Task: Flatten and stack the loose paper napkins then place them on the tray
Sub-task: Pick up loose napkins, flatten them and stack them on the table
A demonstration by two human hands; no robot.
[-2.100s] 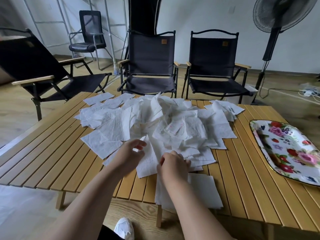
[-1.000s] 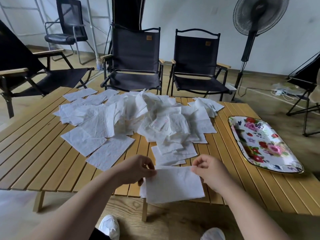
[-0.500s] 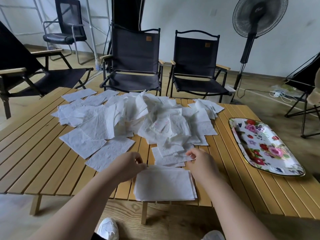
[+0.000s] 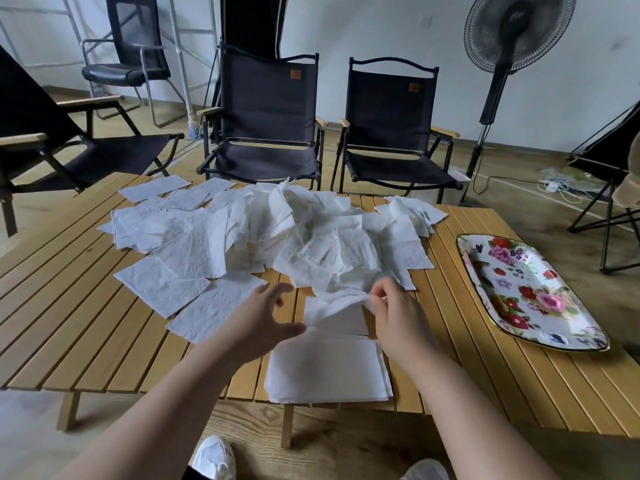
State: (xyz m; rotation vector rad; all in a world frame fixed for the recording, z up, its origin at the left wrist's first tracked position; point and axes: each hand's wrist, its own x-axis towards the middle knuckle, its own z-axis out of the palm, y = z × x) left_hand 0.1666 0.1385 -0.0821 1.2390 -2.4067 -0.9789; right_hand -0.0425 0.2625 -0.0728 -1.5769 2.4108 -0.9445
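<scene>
Early stage. A small flattened stack [image 4: 329,372] lies at the slatted table's [image 4: 86,323] near edge. Most napkins lie in a loose heap [image 4: 277,237] beyond it, and the floral tray [image 4: 526,292] at the right holds none. The right hand [image 4: 398,317] pinches a crumpled napkin [image 4: 343,299] at the heap's front; the left hand [image 4: 263,320] is spread, gripping nothing. Bare slats separate stack and tray.

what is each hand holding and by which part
Right hand pinches a loose napkin by its near right edge; left hand is open, holding nothing.
</scene>
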